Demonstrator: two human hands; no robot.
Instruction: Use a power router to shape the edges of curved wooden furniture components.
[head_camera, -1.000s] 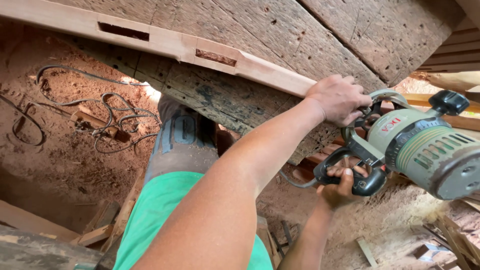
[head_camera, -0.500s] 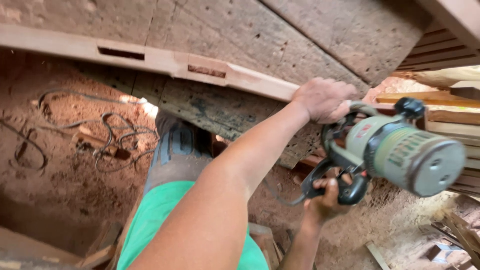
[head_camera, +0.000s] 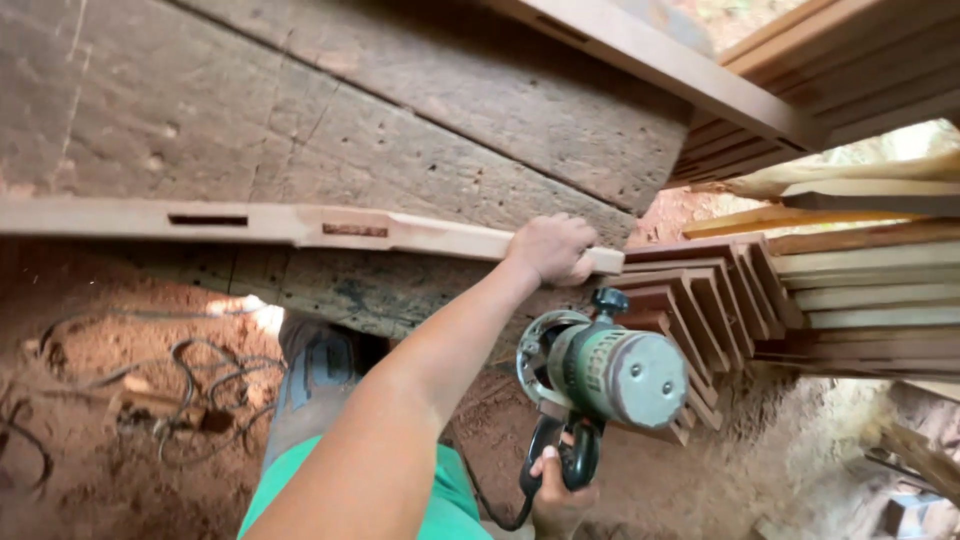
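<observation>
The left hand (head_camera: 550, 250) is closed over the end of a long pale wood strip (head_camera: 300, 226). The fingers curl over the top edge of the strip and press down on it. The strip lies flat across a big grey plank worktop (head_camera: 420, 110), and it runs from the hand far out to the left. Two small slots are cut into the strip, one dark slot far from the hand and one brown slot closer to it.

The right hand (head_camera: 556, 492) is low down, below the strip. It is wrapped tight around the black handle of a green power tool (head_camera: 610, 375). The round green and grey body of the tool sits just below the left hand and does not touch the strip. A black knob sticks up from the top of the tool, close under the end of the strip. A black cord hangs down from the handle.

To the right of the tool there is a stack of wood pieces (head_camera: 860, 290). Their ends make steps, like a little stair. More boards lie above the stack, at the top right.

Under the worktop the ground is red dirt (head_camera: 90, 440). A tangle of dark wires (head_camera: 190, 385) lies on the dirt, far to the left of the tool. The person's green clothing (head_camera: 440, 505) shows at the bottom, beside the right hand.
</observation>
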